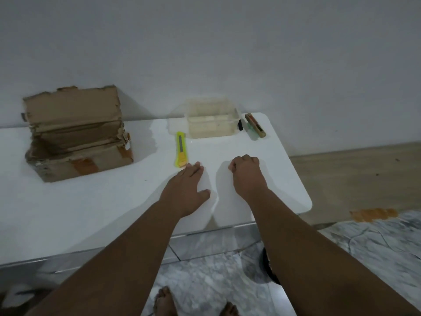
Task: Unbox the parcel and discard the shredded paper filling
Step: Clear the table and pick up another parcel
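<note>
A worn cardboard parcel [75, 142] with orange tape stands at the left of the white table [91, 201], its torn lid flap raised against the wall. Its inside looks dark and I cannot tell what it holds. My left hand [186, 188] lies flat on the table, palm down, fingers together, fingertips just short of a yellow box cutter [181, 149]. My right hand [247, 173] rests on the table beside it, curled into a loose fist with nothing visible in it.
A clear plastic container [211, 118] sits at the back of the table by the wall. Right of it lie a small black object [240, 125] and a narrow brown box [255, 125]. The table's rounded right edge drops to tiled and wooden floor; my bare feet show below.
</note>
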